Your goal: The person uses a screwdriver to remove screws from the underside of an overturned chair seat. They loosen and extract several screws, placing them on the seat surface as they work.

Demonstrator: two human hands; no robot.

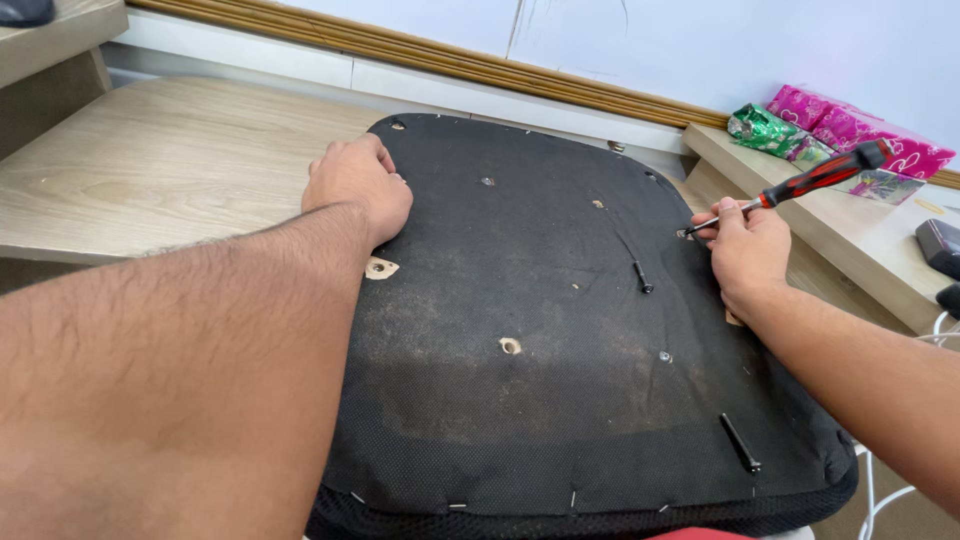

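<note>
Seat pad [560,330] overhangs tabletop [150,170] w/ bare wood left; left hand [358,190] fingers curled pressing pad edge, right hand [745,250] gripping screwdriver [800,185].

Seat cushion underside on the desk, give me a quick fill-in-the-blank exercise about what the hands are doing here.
1. The right hand holds a red and black ____.
2. The left hand rests on the seat base's ____ fabric.
3. Two loose black ____ lie on the fabric.
Missing words: screwdriver; black; bolts
</note>
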